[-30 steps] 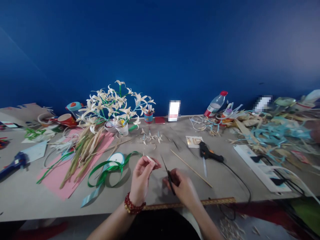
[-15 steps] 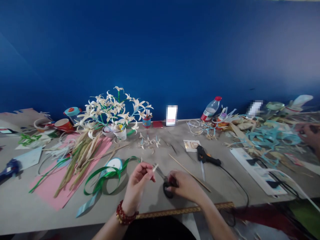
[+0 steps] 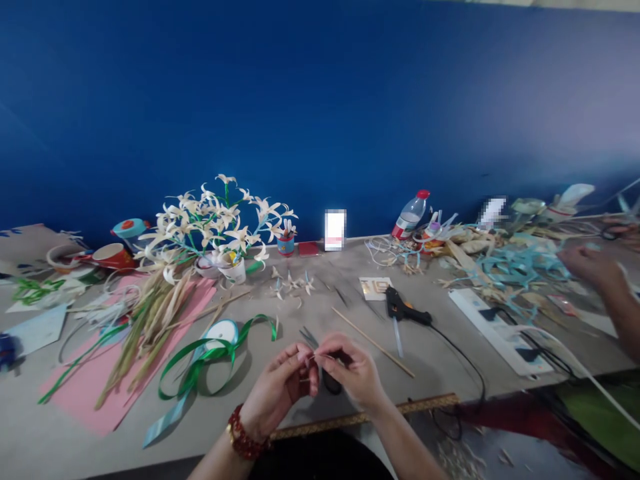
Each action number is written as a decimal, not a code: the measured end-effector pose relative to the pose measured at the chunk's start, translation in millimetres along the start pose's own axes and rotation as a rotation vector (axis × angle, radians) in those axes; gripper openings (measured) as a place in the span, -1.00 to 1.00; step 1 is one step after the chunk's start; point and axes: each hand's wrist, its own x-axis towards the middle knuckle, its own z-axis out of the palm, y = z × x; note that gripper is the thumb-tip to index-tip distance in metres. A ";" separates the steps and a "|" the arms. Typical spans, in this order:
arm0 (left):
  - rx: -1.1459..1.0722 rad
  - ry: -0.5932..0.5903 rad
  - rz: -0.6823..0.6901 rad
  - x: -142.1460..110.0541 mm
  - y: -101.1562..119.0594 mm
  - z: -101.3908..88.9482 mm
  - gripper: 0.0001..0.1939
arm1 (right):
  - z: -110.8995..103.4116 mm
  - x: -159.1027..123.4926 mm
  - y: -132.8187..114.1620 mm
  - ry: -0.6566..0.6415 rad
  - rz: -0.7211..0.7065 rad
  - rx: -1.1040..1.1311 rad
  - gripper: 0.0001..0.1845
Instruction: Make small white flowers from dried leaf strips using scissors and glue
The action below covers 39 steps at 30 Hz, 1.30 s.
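My left hand and my right hand meet fingertip to fingertip at the front of the table. A small pale strip is pinched between them, mostly covered by the fingers. Under my hands lies a pair of scissors, its dark handles partly hidden by my right hand and its blades pointing away. To the left lies a loose loop of green ribbon by a ribbon roll. A thin stick rests right of my hands. Beyond them are several small pale flowers.
White handmade flowers stand in cups at the back left. Dried husks lie on pink paper. To the right are a glue gun, a power strip and a bottle. Another person's hand is at far right.
My right hand has let go of the scissors and come up to the left hand's fingertips. The scissors stay on the table. The view has shifted slightly.
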 end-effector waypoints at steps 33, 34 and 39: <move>1.204 0.256 0.724 -11.4 17.7 -0.7 -0.93 | 4.2 1.3 -41.8 -0.288 0.249 -0.558 -0.65; 1.202 0.253 0.730 -11.9 17.2 -1.3 -0.93 | 5.0 1.1 -40.5 -0.285 0.254 -0.551 -0.61; 1.185 0.188 0.803 -15.8 14.1 -7.6 -0.90 | 9.0 -1.3 -36.9 -0.293 0.369 -0.231 -0.50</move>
